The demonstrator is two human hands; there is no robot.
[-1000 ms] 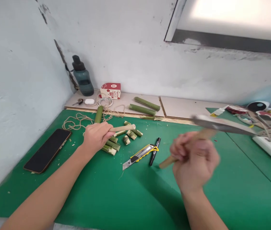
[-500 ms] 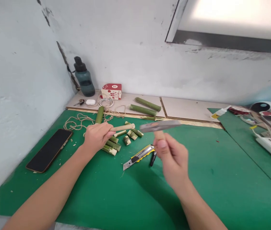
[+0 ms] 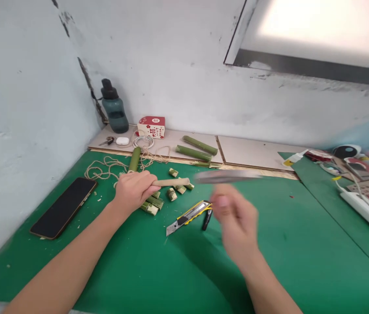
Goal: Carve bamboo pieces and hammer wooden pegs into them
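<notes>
My left hand (image 3: 134,188) is closed around a pale wooden rod (image 3: 173,182), like a tool handle, which points right; its other end is hidden by the hand. Just behind that hand a green bamboo tube (image 3: 135,159) rises from the table. My right hand (image 3: 236,213) grips a hammer (image 3: 226,176) by its wooden handle. The hammer's long metal head is blurred and stands a little right of the rod's end, apart from it. Cut bamboo pieces (image 3: 171,194) lie around and under the left hand. A yellow utility knife (image 3: 189,217) and a black marker (image 3: 207,220) lie between the hands.
A phone (image 3: 64,208) lies at the left, near tangled twine (image 3: 101,168). Along the back ledge stand a bottle (image 3: 115,109) and a red-and-white box (image 3: 151,127), with bamboo lengths (image 3: 193,152) to their right. A glue bottle (image 3: 294,158) and power strip (image 3: 365,213) are at the right.
The hammer head has moved slightly right and is more blurred. The rod's free end has dropped a little and shifted right. The left hand stays nearly in place, closed.
</notes>
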